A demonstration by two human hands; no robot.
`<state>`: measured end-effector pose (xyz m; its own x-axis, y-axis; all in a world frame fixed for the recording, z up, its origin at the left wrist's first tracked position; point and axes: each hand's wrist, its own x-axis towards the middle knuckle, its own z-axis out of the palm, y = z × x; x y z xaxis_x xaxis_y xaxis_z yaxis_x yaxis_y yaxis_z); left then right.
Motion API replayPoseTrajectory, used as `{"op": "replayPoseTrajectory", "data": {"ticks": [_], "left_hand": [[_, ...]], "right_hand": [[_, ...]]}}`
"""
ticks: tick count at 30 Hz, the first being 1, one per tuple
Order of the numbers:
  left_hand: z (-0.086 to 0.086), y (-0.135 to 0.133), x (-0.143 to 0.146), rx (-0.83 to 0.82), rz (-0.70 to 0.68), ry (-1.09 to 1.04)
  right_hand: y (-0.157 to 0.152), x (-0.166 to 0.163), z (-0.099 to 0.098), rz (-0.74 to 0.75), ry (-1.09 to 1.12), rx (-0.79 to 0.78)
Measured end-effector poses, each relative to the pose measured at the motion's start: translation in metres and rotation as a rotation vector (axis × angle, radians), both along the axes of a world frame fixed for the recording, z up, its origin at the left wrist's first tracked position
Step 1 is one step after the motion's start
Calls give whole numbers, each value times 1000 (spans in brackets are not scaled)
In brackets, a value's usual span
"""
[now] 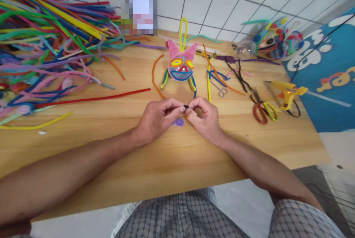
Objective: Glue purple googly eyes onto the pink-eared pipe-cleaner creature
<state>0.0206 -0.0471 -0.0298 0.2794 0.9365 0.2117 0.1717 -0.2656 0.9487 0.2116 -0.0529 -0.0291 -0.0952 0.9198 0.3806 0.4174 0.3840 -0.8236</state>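
Through the head camera, my only view, I see the left hand (155,120) and right hand (205,120) meeting above the table (177,167), both pinching one small black piece (186,106) between thumb and fingertips. It sits between two purple coils (179,122) and the cat-eared figure (181,72); fingers hide most of it, so I cannot tell its shape.

With so little to grip, I judge it could slip if either pinch loosens, or distort if the hands pull unevenly. A wrist lowered carelessly could shove the coils aside. A wide swing of the right arm might catch the scissors (260,114) or the yellow glue gun (287,92), whose nozzle could burn if hot.

The coils look flat and tightly wound, like little discs. The figure has a clear, rounded body, fuzzy pink pointed ears and a slim yellow loop on top. At left, the pile of fuzzy stems (59,42) looks soft and bendable, tangled over smooth, pale-grained wood.
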Motion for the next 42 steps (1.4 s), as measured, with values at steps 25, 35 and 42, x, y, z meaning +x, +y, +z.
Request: {"op": "replayPoseTrajectory", "data": {"ticks": [25,35,42], "left_hand": [[0,6,-6,-143,-29,-1],[5,12,-5,-240,20,-24],[7,12,-5,-262,3,-13]], "right_hand": [[-1,5,-4,96,56,-79],[-1,8,-7,111,114,-177],[-1,7,-7,107,130,-187]]}}
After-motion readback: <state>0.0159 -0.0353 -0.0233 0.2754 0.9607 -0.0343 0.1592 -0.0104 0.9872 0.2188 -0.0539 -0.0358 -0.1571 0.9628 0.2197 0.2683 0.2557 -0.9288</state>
